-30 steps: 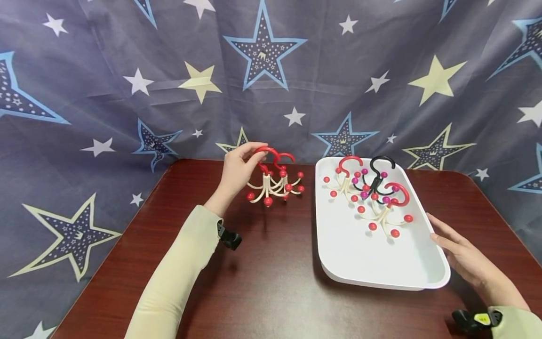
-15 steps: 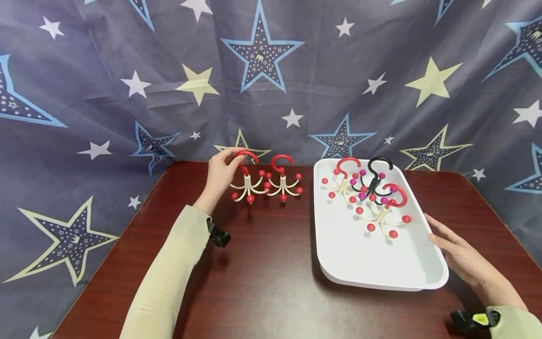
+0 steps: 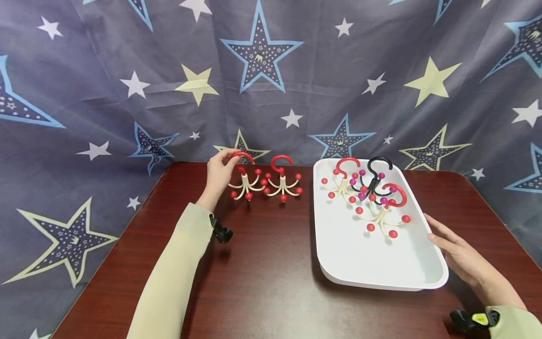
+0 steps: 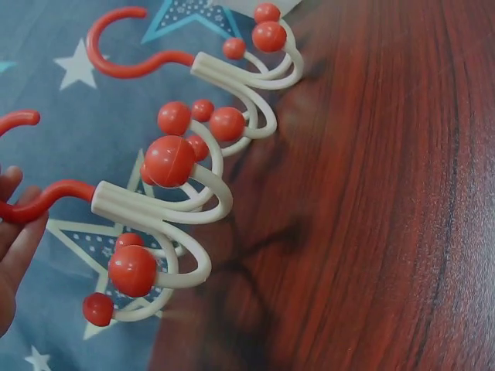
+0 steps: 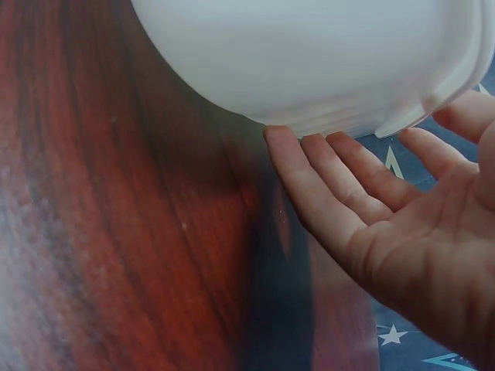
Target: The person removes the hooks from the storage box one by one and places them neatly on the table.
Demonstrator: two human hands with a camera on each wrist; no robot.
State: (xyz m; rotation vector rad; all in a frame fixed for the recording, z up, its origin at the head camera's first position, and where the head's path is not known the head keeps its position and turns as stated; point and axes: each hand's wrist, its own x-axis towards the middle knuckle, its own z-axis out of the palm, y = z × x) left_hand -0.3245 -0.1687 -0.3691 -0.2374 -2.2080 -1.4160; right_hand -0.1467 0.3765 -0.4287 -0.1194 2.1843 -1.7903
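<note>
Pinching a red-and-cream hanger [image 3: 245, 181] by its hook, the left grip [image 3: 218, 173] is holding it just left of frame centre, near a matching hanger [image 3: 282, 182], the right grip [image 3: 462, 257], fingers extended, is touching a white tray [image 3: 372, 263] at right.

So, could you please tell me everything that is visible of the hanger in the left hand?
The hanger has a red hook on top, a cream stem below it, and curved, upturned cream arms tipped with red balls. It looks like smooth plastic. It is roughly upright at the far side of the table, left of a matching hanger. The left hand pinches its hook. Whether it touches the table or its neighbour is unclear.
</note>
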